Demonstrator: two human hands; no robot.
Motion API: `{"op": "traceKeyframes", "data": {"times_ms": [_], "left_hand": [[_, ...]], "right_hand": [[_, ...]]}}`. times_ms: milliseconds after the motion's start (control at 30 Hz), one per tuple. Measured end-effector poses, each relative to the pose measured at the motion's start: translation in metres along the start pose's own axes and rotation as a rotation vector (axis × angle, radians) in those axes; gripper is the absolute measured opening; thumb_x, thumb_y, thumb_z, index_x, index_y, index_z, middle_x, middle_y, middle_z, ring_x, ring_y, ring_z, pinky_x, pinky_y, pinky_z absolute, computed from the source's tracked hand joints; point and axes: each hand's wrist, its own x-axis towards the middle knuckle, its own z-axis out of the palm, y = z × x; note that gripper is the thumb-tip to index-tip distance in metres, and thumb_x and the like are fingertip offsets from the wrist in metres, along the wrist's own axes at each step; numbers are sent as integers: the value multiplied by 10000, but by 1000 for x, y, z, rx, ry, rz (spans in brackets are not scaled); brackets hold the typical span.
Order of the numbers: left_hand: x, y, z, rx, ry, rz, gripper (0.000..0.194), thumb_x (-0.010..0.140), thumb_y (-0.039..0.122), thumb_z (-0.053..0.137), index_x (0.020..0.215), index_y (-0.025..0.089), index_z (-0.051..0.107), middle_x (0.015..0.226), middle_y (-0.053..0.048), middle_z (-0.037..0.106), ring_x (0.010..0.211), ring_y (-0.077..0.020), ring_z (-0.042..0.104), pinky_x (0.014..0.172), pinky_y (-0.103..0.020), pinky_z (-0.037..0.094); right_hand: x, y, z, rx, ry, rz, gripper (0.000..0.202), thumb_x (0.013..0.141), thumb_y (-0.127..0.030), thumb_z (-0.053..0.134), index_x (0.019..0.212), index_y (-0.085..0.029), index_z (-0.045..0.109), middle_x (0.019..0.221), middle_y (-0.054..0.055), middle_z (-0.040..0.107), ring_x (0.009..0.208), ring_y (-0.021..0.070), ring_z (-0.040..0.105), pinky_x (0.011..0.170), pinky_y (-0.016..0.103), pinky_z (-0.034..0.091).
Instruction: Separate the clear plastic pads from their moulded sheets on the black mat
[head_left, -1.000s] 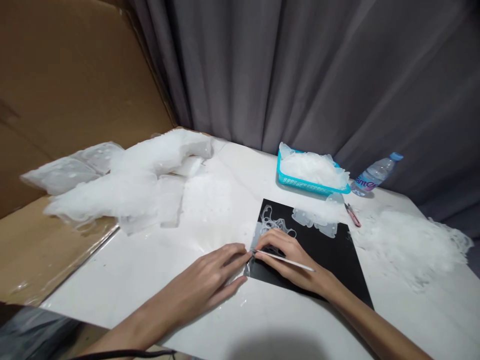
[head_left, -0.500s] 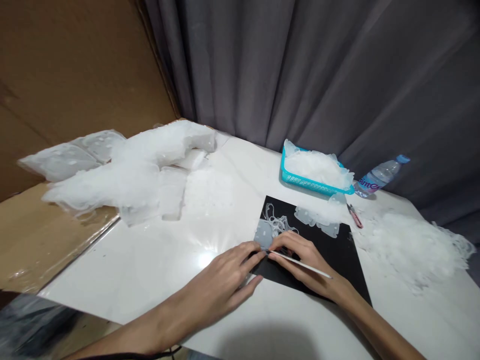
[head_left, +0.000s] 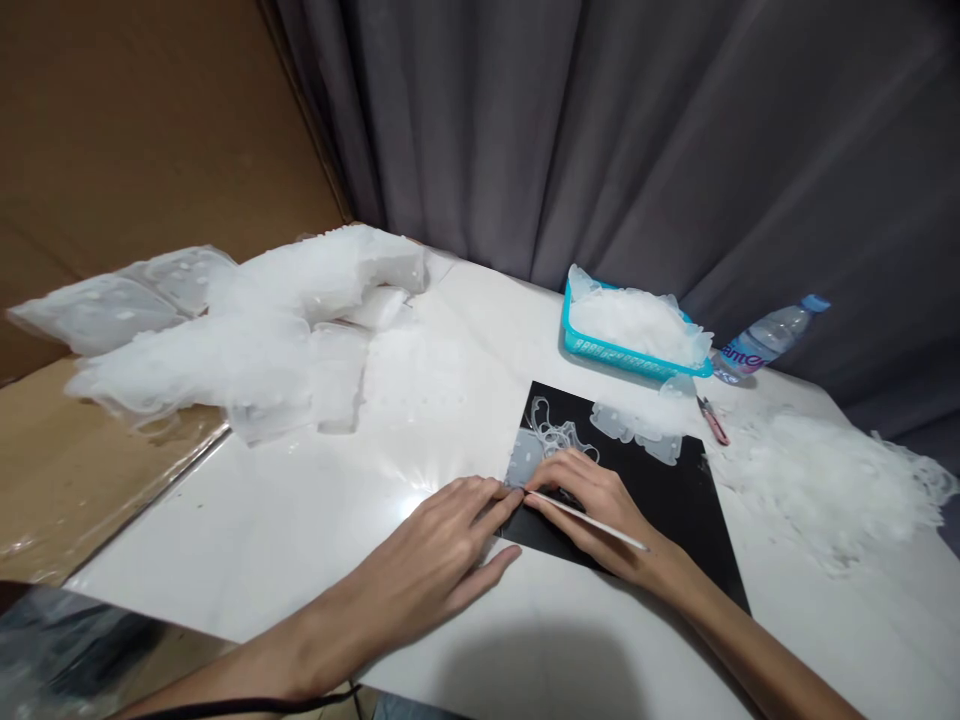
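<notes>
A translucent sheet piece [head_left: 525, 456] lies at the left edge of the black mat [head_left: 660, 510]. My left hand [head_left: 465, 530] rests its fingertips at the near edge of that piece, with the thumb held apart. Pinched in my right hand [head_left: 592, 500] is a thin white stick-like tool [head_left: 592, 519], its tip by my left fingertips. Thin curled clear strips [head_left: 551, 430] lie just beyond the piece. Farther right on the mat are flat translucent cut pieces [head_left: 637, 432].
A blue basket [head_left: 615, 354] of translucent pieces stands at the back. Right of it are a water bottle [head_left: 772, 342], pink-handled snips [head_left: 714, 422] and a heap of clear scraps [head_left: 840, 480]. Stacked translucent sheets [head_left: 277, 290] fill the left side, near cardboard [head_left: 90, 480].
Both hands have shifted slightly left along the near edge of the piece, with the tool still in my right hand. The view has moved a little.
</notes>
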Motion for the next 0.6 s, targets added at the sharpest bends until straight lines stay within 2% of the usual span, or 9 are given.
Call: {"op": "traceKeyframes", "data": {"times_ms": [133,333,500,600], "left_hand": [[2,-1,-1,11,16,30,465,1039,340,537,1469,166,505,1264,-145,663,1185,-318,644,1033,-500,535],[8,-1,-6,5,-24,43,412,1032,329,542,1405,155,553,1223,-127,680,1130,-299,661,1025,-485,533],[10,-1,-7,40,0,65,363,1029,319,540,1330,129,608,1171,-127,698,1091,-297,676,989,-465,550],[8,-2,-5,68,21,70,371,1030,329,545,1336,131,611,1223,-139,694,1126,-303,674,996,-461,551]], "right_hand": [[-3,-1,7,-96,44,-47,122,1069,-255,503,1073,-233,622,1033,64,703,993,228,651,896,374,525],[-7,-1,9,-238,74,-137,125,1059,-179,489,1059,-196,613,955,70,705,895,215,673,808,339,547],[-3,7,13,-343,170,-263,117,1067,-230,524,1070,-187,633,951,49,728,855,192,686,784,311,546],[-5,13,15,-425,166,-264,180,1079,-263,503,1177,-179,628,1021,71,726,918,202,690,815,316,553]]}}
